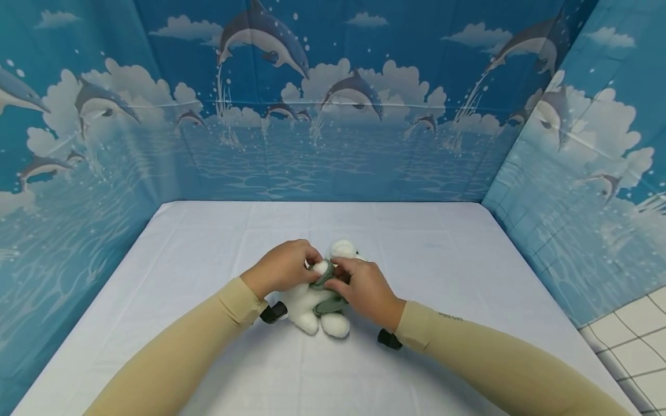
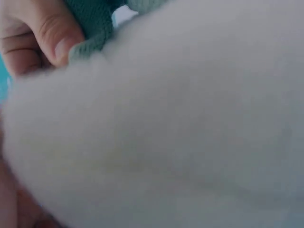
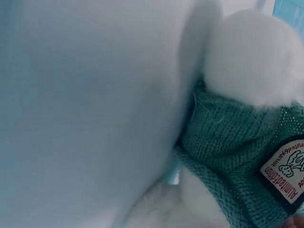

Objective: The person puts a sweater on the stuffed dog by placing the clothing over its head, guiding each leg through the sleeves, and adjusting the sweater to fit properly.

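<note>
A white plush toy (image 1: 307, 301) lies on the table, its round head (image 1: 344, 248) pointing away from me. It has a green knitted sweater (image 1: 330, 305) on part of its body. The left hand (image 1: 283, 267) pinches the knit beside a white limb that pokes through it. Across from it, the right hand (image 1: 372, 292) holds the same knit between thumb and fingers. In the left wrist view, a thumb (image 2: 59, 40) grips the knit edge, and white fur fills most of the picture. A printed patch (image 3: 285, 171) shows on the sweater in the right wrist view.
A white cloth covers the table (image 1: 442, 260). Blue dolphin-print curtains (image 1: 333, 150) hang round the back and both sides. Dark wrist mounts (image 1: 389, 339) sit under both wrists. White floor tiles (image 1: 632, 335) show beyond the right edge.
</note>
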`<state>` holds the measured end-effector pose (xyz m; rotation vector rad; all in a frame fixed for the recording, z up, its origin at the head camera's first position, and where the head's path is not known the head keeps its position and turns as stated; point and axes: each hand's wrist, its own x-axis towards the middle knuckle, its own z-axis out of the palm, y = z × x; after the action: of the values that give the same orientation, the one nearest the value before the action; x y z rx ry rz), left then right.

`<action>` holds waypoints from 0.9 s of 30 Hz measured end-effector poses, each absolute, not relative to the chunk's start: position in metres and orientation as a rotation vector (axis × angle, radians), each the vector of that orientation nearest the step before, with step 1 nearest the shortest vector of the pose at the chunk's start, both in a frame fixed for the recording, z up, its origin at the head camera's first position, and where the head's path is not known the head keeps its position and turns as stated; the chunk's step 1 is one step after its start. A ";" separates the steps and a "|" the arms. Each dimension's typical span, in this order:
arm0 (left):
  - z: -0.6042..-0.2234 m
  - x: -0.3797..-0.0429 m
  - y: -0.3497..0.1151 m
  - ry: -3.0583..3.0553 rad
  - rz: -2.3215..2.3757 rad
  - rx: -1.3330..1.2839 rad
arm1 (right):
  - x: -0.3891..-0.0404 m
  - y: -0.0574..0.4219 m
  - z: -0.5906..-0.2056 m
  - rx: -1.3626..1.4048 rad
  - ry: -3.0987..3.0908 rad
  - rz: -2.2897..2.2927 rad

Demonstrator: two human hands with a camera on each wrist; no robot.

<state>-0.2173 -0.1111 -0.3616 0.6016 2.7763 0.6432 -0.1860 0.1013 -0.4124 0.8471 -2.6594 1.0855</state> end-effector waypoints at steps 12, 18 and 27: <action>-0.371 -0.214 -0.112 2.874 0.694 0.673 | -0.193 0.099 -0.410 0.802 -2.658 1.117; -0.372 -0.213 -0.115 2.916 0.779 0.705 | -0.195 0.099 -0.411 0.771 -2.685 1.091; -0.367 -0.212 -0.117 2.901 0.867 0.772 | -0.194 0.099 -0.410 0.782 -2.708 1.056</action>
<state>-0.2121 -0.1168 -0.3673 0.7723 2.9006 0.8671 -0.1943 0.0991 -0.4104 0.7825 -2.7077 1.0556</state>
